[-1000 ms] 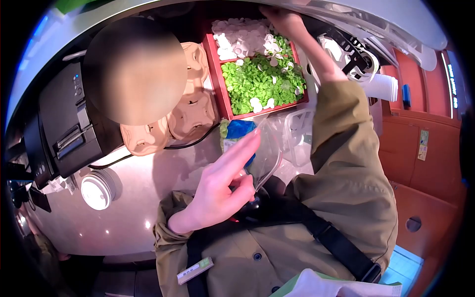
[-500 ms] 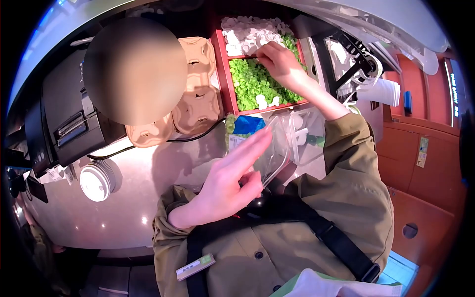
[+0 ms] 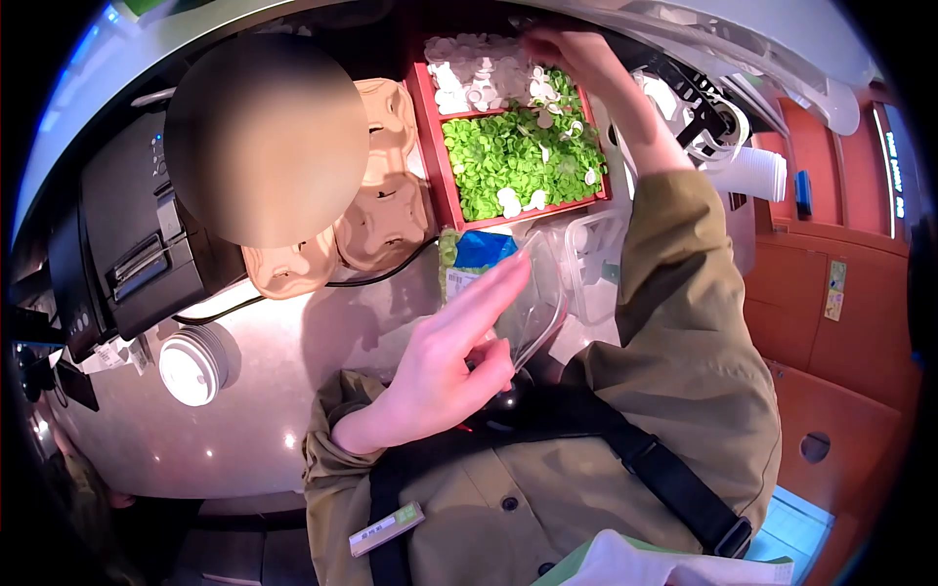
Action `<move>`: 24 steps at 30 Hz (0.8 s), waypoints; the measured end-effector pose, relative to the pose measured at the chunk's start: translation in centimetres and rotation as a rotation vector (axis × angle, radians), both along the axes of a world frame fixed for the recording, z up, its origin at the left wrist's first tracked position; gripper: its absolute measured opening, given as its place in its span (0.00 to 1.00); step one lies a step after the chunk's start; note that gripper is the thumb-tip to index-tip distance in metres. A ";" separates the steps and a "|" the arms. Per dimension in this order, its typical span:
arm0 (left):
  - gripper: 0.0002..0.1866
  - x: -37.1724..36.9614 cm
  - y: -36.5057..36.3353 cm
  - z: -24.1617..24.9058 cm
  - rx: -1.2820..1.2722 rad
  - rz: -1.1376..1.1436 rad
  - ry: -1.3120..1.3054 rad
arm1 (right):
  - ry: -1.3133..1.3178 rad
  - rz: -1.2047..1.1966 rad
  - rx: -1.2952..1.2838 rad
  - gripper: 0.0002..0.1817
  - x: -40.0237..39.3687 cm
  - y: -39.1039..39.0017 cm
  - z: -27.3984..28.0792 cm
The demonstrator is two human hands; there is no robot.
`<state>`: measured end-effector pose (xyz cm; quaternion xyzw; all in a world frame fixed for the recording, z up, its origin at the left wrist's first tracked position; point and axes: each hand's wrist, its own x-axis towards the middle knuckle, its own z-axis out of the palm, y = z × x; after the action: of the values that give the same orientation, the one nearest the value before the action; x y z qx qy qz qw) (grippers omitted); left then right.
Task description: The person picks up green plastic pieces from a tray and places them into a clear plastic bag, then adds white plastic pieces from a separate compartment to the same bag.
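My left hand [image 3: 451, 354] is low in the middle, its fingers long and together, the thumb bent in. It holds a tilted clear plastic container [image 3: 550, 308] by its near side. Up at the far right corner of a red divided box [image 3: 447, 186] is my right hand [image 3: 572, 49], fingers bent downward and partly in shadow; whatever they pinch is hidden. Small flat white pieces [image 3: 474, 73] fill the box's far compartment. Green leaf-like pieces [image 3: 518, 166] fill the near one, with a few white pieces scattered among them.
Another clear container [image 3: 594, 259] and a blue-and-green packet [image 3: 484, 249] lie before the box. Brown cup carriers [image 3: 386, 220], a black machine [image 3: 147, 234] and stacked white lids [image 3: 191, 366] stand left. Stacked white cups [image 3: 762, 179] lie right. A blurred disc covers part of the view.
My right hand has moved up and away from the middle of the box to its far right corner, uncovering more green pieces. My left hand and its container have barely moved.
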<state>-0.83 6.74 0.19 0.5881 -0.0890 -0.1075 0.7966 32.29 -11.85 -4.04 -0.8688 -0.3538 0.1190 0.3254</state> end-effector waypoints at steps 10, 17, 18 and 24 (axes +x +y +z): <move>0.33 -0.4 0.0 -0.3 0.014 0.006 -0.059 | -0.379 0.332 -0.316 0.06 -9.6 1.0 0.1; 0.33 -0.3 0.2 -0.1 0.007 0.024 -0.048 | 0.110 0.102 -0.066 0.09 -9.0 0.6 0.4; 0.33 -0.3 0.2 -0.2 0.013 0.028 -0.059 | 0.251 0.020 -0.031 0.09 -9.1 0.4 0.7; 0.33 -0.4 0.0 -0.3 0.011 0.011 -0.064 | 0.790 -0.395 0.101 0.09 -9.7 0.5 2.9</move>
<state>-1.21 6.78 -0.12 0.5960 -0.1103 -0.0847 0.7908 22.60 -11.37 -1.13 -0.7904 -0.0348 0.3600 0.4943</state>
